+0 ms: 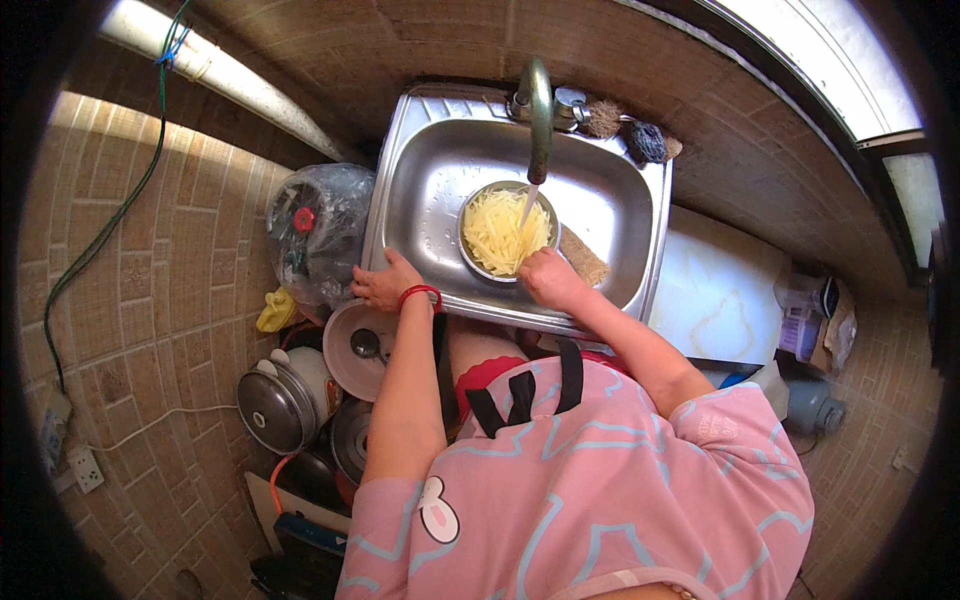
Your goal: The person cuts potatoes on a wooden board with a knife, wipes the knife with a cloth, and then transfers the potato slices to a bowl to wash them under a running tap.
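A round metal bowl [480, 271] full of pale yellow shredded strips [499, 229], which look like potato, stands in the stainless steel sink [427, 161]. Water runs from the curved faucet [540, 124] onto the strips. My right hand [551, 279] is curled over the bowl's near right rim; its fingertips are partly hidden. A flat brown fibrous scouring pad [583, 256] lies in the basin, just right of the bowl. My left hand [386, 285], with a red bracelet at the wrist, rests on the sink's front left corner, fingers apart and holding nothing.
A clear plastic-wrapped container [322, 225] adjoins the sink's left side. Below it are a pink basin [349, 349] with a ladle and a rice cooker [277, 409]. Scrubbers [646, 141] lie on the back ledge. A white countertop [716, 292] extends rightward.
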`<action>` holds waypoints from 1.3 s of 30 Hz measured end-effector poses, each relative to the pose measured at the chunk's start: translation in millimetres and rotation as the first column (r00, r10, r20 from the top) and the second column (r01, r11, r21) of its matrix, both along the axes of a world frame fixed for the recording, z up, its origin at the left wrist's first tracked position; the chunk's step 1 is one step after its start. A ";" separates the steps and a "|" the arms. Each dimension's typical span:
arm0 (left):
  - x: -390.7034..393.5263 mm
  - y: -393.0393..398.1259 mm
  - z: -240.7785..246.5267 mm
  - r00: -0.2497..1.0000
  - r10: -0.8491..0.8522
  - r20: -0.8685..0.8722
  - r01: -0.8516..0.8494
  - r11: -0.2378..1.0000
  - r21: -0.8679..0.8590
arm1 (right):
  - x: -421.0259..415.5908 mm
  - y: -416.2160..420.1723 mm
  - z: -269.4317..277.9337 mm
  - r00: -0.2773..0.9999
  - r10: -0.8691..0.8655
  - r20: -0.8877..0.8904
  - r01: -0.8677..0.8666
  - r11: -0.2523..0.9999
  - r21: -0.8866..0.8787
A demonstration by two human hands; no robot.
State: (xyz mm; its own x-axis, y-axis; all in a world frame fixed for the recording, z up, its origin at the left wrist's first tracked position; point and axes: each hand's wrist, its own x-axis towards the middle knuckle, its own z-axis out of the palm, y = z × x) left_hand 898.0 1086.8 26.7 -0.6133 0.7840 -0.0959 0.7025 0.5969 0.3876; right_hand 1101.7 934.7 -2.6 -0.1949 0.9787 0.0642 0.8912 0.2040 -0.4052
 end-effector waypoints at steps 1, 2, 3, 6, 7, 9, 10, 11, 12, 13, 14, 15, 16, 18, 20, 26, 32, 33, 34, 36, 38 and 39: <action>-1.8 0.4 -5.8 1.000 0.002 -0.011 -0.002 1.000 0.019 | -2.9 -2.1 -7.7 1.000 0.013 0.006 -0.013 1.000 -0.009; -3.2 0.6 -9.3 1.000 0.005 -0.023 -0.004 0.999 0.038 | -4.2 -3.2 -12.8 1.000 0.026 0.012 -0.026 0.999 -0.019; -3.2 0.8 -9.2 1.000 0.004 -0.020 -0.003 0.999 0.034 | -3.7 -3.2 -15.3 1.000 0.023 0.020 -0.023 1.000 -0.021; -2.3 0.4 -6.5 1.000 0.001 -0.011 -0.001 1.000 0.017 | -2.2 -2.8 -21.8 0.999 0.010 0.046 -0.010 1.000 -0.004; -0.9 0.4 -2.3 1.000 0.000 -0.006 0.000 1.000 0.008 | -3.1 -2.4 -23.7 0.998 0.001 0.058 -0.002 1.000 0.017; 0.3 -0.2 0.5 1.000 -0.004 -0.005 0.004 1.000 0.001 | -4.8 -1.4 -25.8 0.996 -0.006 0.093 0.004 1.000 0.024; 0.5 -0.3 0.7 1.000 -0.008 -0.010 0.008 1.000 0.002 | -5.6 -0.4 -26.0 0.993 -0.003 0.116 0.002 1.000 0.011; 0.4 0.1 0.7 1.000 -0.011 -0.014 0.011 1.000 0.002 | -6.1 0.4 -26.1 0.990 0.000 0.140 0.000 1.000 -0.003; -0.5 0.4 -0.8 1.000 -0.010 -0.019 0.010 1.000 0.002 | -6.6 0.6 -25.3 0.986 0.015 0.168 -0.015 1.000 -0.005; -1.8 1.1 -3.5 1.000 -0.008 -0.024 0.008 1.000 0.002 | -7.0 0.8 -24.4 0.980 0.030 0.195 -0.029 1.000 -0.008; -2.6 1.7 -4.4 1.000 -0.007 -0.029 0.007 1.000 0.002 | -7.4 1.2 -23.5 0.974 0.045 0.222 -0.044 0.999 -0.011; -1.4 1.2 -3.3 1.000 -0.002 -0.018 0.002 1.000 0.006 | -6.3 0.6 -23.1 0.973 0.040 0.228 -0.036 0.999 -0.020; 0.2 0.3 -1.0 1.000 0.003 -0.008 -0.003 1.000 0.010 | -4.4 -0.5 -22.7 0.972 0.035 0.234 -0.029 0.999 -0.030; 1.8 -0.3 1.6 1.000 0.011 0.005 -0.011 1.000 0.012 | 0.1 -4.0 -22.4 0.973 0.010 0.229 -0.005 1.000 -0.019; 2.3 0.1 2.6 1.000 0.015 0.008 -0.015 1.000 0.008 | 5.2 -9.2 -22.4 0.978 -0.030 0.207 0.026 0.999 0.022; 0.6 0.1 -0.2 1.000 0.011 -0.008 -0.011 1.000 0.029 | 18.1 -25.8 -3.4 0.979 -0.202 0.037 0.202 0.979 -0.012; -4.2 1.1 -12.2 1.000 -0.013 -0.017 0.015 0.997 0.077 | 43.2 -46.5 -24.4 0.863 -0.447 0.235 0.502 0.813 -0.297; -2.2 0.6 -8.3 1.000 -0.005 -0.015 0.006 0.998 0.063 | 45.1 -49.7 -28.7 0.847 -0.476 0.237 0.531 0.774 -0.344; 0.3 0.4 -2.0 1.000 0.003 -0.013 -0.003 0.999 0.049 | 48.9 -52.4 -32.7 0.852 -0.472 0.228 0.524 0.770 -0.363; 3.4 1.7 1.1 0.999 0.004 -0.038 -0.002 0.999 0.041 | 53.0 -49.3 -41.1 0.809 -0.551 0.205 0.584 0.714 -0.386; 3.4 -0.7 3.4 1.000 0.011 -0.010 -0.011 1.000 0.012 | 57.4 -50.0 -44.8 0.776 -0.607 0.173 0.618 0.675 -0.404; 3.8 -0.6 5.4 1.000 0.016 0.008 -0.016 1.000 0.000 | 57.2 -47.4 -39.6 0.769 -0.621 0.152 0.621 0.669 -0.408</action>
